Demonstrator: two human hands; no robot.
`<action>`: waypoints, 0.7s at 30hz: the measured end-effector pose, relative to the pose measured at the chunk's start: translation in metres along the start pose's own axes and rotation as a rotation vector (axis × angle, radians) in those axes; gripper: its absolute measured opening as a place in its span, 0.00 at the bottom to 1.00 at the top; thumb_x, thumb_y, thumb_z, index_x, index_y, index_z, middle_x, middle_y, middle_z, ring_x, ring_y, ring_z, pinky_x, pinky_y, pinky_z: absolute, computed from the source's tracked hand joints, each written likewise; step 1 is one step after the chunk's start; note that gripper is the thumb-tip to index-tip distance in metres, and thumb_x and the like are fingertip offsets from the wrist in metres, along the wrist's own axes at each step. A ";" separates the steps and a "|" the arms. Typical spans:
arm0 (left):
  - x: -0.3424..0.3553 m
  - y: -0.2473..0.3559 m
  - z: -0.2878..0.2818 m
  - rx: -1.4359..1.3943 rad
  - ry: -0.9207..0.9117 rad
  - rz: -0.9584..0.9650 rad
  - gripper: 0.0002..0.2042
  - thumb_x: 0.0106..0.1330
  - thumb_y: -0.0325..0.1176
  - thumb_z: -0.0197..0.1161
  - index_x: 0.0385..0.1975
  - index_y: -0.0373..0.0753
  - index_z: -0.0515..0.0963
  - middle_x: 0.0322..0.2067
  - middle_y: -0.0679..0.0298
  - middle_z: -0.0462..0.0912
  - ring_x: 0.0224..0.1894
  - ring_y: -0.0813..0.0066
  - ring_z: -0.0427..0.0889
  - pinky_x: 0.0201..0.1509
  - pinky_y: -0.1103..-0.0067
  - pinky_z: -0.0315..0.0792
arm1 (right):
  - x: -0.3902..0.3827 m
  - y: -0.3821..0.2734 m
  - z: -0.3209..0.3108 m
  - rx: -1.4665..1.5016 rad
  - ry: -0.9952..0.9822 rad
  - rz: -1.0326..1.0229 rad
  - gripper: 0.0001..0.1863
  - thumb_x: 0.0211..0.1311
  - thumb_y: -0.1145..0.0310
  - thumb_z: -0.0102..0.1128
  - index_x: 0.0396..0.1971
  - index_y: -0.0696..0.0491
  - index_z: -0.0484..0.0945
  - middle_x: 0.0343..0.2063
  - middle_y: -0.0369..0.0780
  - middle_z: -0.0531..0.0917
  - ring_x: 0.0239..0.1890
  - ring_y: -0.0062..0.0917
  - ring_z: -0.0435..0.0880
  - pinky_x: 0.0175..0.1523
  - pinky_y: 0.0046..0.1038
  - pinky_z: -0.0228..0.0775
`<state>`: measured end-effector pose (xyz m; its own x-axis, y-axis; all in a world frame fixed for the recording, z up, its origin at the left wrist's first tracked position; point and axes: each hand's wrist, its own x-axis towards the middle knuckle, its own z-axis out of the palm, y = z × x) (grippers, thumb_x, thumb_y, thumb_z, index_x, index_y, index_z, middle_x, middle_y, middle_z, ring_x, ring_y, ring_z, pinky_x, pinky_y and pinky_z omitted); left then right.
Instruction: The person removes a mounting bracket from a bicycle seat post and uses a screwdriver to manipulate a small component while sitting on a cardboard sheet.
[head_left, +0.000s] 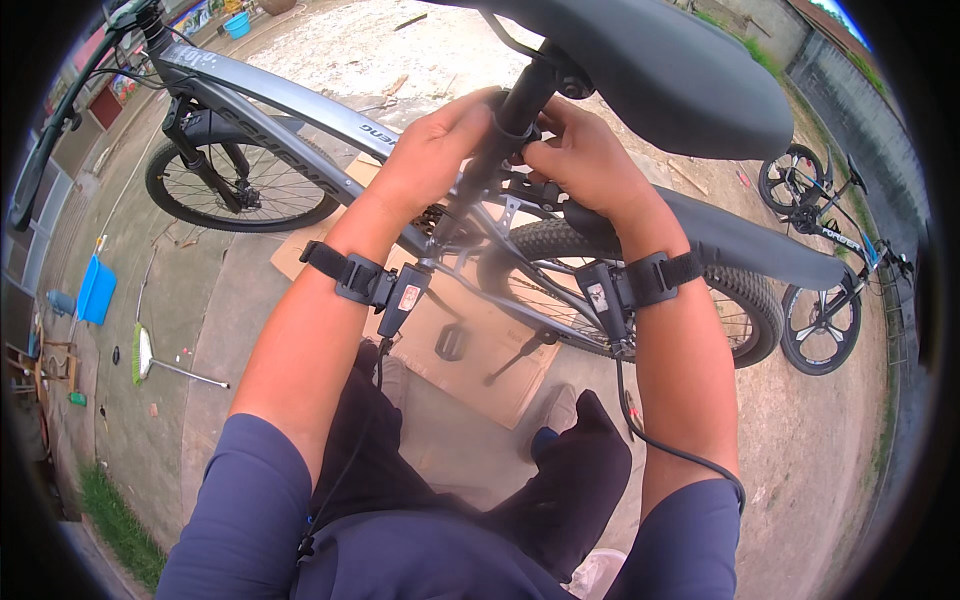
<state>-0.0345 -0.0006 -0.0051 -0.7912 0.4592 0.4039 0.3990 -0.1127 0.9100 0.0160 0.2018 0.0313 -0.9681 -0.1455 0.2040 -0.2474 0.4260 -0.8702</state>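
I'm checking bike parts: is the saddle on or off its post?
On: the black saddle sits atop the seat post, with the left hand and right hand lower down beside it.

We are seeing a smooth seatpost [526,98] near twelve o'clock, matt saddle [680,85] at one, glossy metal top tube [290,99] toward eleven, knobbly rear tyre [768,318] at three.

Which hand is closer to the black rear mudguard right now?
Right. The right hand is at the seat post's right side, close to the front end of the rear mudguard; the left hand is across the seat post, farther away.
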 end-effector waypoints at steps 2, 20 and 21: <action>0.005 0.000 0.004 -0.102 -0.024 -0.039 0.23 0.79 0.42 0.51 0.68 0.37 0.71 0.49 0.61 0.84 0.49 0.76 0.83 0.53 0.77 0.77 | 0.004 0.001 -0.004 0.047 -0.014 0.021 0.28 0.58 0.73 0.59 0.61 0.60 0.74 0.49 0.40 0.84 0.43 0.22 0.86 0.42 0.22 0.80; 0.045 0.026 0.027 -0.254 -0.001 -0.342 0.18 0.75 0.46 0.56 0.45 0.35 0.80 0.34 0.61 0.82 0.31 0.75 0.82 0.24 0.75 0.74 | 0.007 0.001 -0.013 0.087 -0.019 0.090 0.33 0.64 0.70 0.58 0.70 0.62 0.64 0.52 0.47 0.83 0.48 0.28 0.86 0.49 0.27 0.82; 0.047 0.022 0.024 -0.281 0.004 -0.375 0.17 0.75 0.45 0.56 0.46 0.34 0.80 0.34 0.60 0.82 0.31 0.74 0.82 0.25 0.75 0.75 | 0.001 -0.001 -0.012 0.137 -0.005 0.102 0.34 0.64 0.70 0.57 0.70 0.62 0.63 0.52 0.47 0.83 0.48 0.28 0.86 0.49 0.27 0.82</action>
<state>-0.0516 0.0398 0.0313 -0.8590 0.5102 0.0420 -0.0555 -0.1745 0.9831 0.0143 0.2117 0.0376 -0.9876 -0.1122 0.1095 -0.1398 0.3135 -0.9392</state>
